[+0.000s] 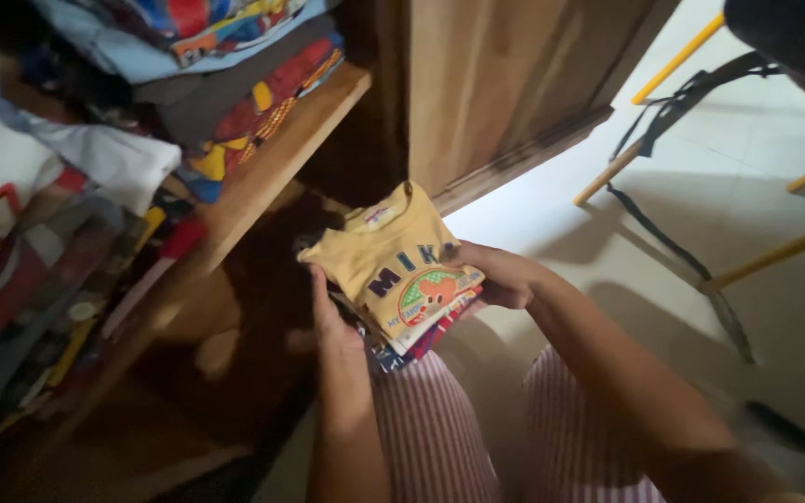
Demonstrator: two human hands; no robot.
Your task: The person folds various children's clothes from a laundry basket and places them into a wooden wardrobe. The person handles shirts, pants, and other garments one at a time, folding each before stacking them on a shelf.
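While both hands press in from either side, a small stack of folded clothes (402, 279) sits between them at chest height, in front of an open wooden wardrobe. On top lies a yellow child's shirt (388, 261) with a cartoon print. The left hand (328, 312) supports the stack's near left edge, fingers curled under it; the right hand (496, 275) clamps the right edge, thumb over the top. By the look of it, the stack is being carried toward the shelves, and setting it down would call for a level slide onto a free spot without letting the lower pieces slip out. A wooden shelf (281, 158) up to the left bears a pile of folded, colourful garments (225, 65); more clothes (39, 233) crowd the lower left. Striped trousers show below. To the right, a pale tiled floor (775, 307) and yellow chair legs (673, 65).
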